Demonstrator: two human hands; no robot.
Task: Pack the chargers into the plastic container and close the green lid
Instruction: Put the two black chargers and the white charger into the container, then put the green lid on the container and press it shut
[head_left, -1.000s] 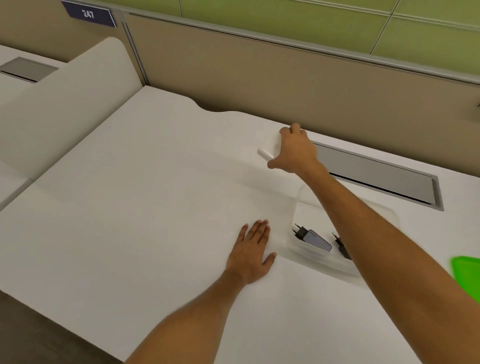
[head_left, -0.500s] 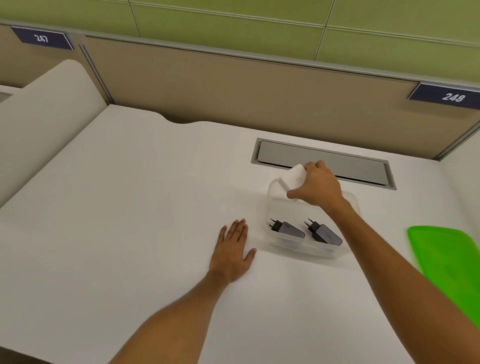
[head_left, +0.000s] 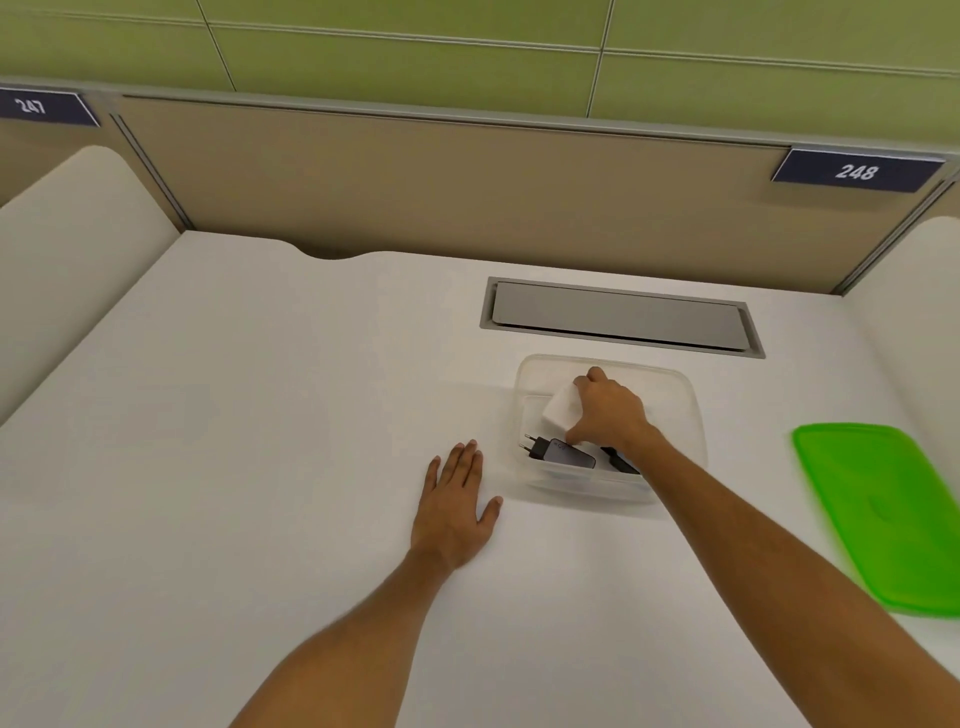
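The right hand (head_left: 610, 410) covers most of the white charger (head_left: 561, 410), so only its left end shows and how the fingers sit on it can't be made out. A second black charger (head_left: 618, 461) is mostly hidden under the right wrist, just a sliver visible. The marking on the nearer black charger (head_left: 563, 453) is too small to read. The clear container (head_left: 685, 415) has its front-right corner hidden behind the forearm. The green lid (head_left: 883, 514) is smeared with blur along its right side, near the picture's edge. The sign reading 247 (head_left: 41, 106) is cut off at the left edge.
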